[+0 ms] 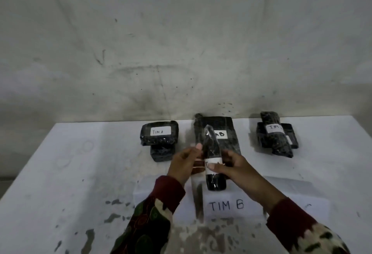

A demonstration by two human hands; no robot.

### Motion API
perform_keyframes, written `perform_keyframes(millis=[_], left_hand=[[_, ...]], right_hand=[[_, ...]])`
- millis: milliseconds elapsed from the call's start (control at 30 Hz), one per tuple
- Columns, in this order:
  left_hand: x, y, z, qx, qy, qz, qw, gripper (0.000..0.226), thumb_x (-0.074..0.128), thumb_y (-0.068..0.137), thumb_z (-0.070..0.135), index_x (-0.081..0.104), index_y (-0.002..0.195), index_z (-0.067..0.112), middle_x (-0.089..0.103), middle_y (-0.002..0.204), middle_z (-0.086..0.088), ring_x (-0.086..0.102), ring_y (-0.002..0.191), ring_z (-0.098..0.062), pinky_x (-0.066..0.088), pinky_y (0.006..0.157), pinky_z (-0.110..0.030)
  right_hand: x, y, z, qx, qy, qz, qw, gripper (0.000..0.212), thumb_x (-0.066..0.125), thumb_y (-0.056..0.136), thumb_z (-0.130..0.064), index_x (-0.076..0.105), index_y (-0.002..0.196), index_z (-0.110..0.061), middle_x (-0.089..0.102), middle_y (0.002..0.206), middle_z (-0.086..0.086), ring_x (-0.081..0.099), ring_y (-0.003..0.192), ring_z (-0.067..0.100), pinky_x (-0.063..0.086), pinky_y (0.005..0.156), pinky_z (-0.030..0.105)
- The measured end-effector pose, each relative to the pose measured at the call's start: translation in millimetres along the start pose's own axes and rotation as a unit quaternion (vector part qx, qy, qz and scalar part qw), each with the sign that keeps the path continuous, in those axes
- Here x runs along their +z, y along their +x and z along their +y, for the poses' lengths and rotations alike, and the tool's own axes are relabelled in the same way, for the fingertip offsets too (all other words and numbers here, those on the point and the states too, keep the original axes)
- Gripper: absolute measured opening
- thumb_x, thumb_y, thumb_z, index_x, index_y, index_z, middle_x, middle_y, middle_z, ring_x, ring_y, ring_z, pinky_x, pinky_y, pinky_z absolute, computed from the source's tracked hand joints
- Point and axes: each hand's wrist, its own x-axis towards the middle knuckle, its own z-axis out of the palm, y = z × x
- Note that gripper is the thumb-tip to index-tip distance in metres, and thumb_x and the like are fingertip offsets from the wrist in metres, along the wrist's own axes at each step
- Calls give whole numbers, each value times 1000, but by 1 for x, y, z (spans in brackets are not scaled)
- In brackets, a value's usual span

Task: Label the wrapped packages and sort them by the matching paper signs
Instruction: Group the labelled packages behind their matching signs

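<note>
A long black wrapped package [213, 149] with a white label around its middle is held up over the table. My left hand [186, 163] grips its left side, and my right hand [231, 166] grips its right side with the thumb pressing on the label. Below it lies a paper sign reading TIM B [226, 205]. At the back, a pile labelled TIM A [160, 138] sits to the left. A flat package with a label ending in B [227, 131] lies in the middle. A third labelled pile [276, 135] stands to the right.
The white table [60, 183] has chipped dark spots along its front. A stained wall [181, 42] rises right behind the packages. Another paper sign [308, 205] lies to the right, mostly hidden by my right sleeve.
</note>
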Motion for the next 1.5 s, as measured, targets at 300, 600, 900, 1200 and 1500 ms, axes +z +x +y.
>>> perform_keyframes(millis=[300,600,900,1200,1500], left_hand=[[-107,75,49,150,123,157,968,13,58,87,17,62,80,27,62,77,9,58,72,-9,46,64,-14],[-132,145,61,163,214,67,961,31,56,87,10,58,115,25,56,95,8,53,74,2,39,55,3],[-152,192,51,128,278,65,950,39,51,86,8,55,123,21,59,99,-2,54,82,-15,42,63,-8],[-154,200,36,92,288,78,950,36,58,86,17,56,123,19,62,113,-7,58,94,-20,40,77,-19],[-150,182,38,87,317,80,941,38,59,86,19,54,123,22,60,116,-5,51,89,-12,36,76,-18]], right_hand=[[60,113,-65,-141,-9,100,985,39,76,72,-12,51,93,-34,68,94,-9,65,84,6,50,64,16],[104,192,-74,-195,-133,72,969,46,79,71,-18,48,98,-37,57,102,-9,61,93,12,52,80,27],[110,242,-62,-139,-248,30,958,46,75,73,-12,59,117,-13,65,111,5,58,95,14,43,81,22],[108,247,-49,-110,-268,63,955,44,74,76,-23,58,116,-12,63,112,3,55,94,12,41,79,21],[110,230,-54,-106,-274,73,953,53,71,79,-21,50,126,-13,58,125,6,54,102,17,38,81,20]])
